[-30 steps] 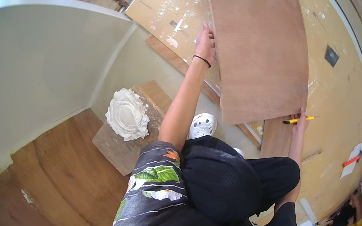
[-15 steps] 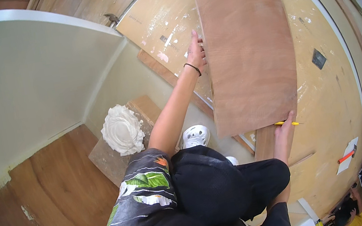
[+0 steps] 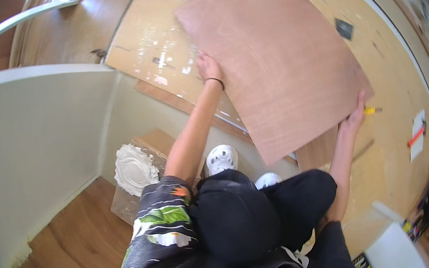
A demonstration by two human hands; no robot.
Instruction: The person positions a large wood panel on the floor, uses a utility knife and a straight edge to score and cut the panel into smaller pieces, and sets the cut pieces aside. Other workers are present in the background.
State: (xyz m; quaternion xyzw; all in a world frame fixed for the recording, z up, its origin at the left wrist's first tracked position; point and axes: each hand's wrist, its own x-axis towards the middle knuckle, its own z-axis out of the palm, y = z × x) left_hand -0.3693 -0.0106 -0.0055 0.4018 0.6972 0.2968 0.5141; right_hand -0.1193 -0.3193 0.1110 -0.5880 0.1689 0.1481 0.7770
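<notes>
A reddish-brown sheet of thin plywood (image 3: 276,61) is held tilted above the large yellowish board in front of me. My left hand (image 3: 209,67), with a dark band at the wrist, grips its left edge; part of the fingers is hidden by the sheet. At the near right corner my right hand (image 3: 356,113) is closed on the edge. A slim yellow pencil-like thing (image 3: 373,110) sticks out beside the right fingers. Under the sheet's near edge lies a brown wood piece (image 3: 316,151).
The yellowish board (image 3: 388,88) carries white smears and a dark square (image 3: 344,28). An orange-handled tool (image 3: 416,137) rests on white paper at right. A white paste mound (image 3: 134,170) sits on a board at left, near a pale panel (image 3: 37,124).
The plywood sheet has turned counterclockwise, its far end swinging left and its near right corner moving right and up. Both hands have moved with it, still gripping its edges.
</notes>
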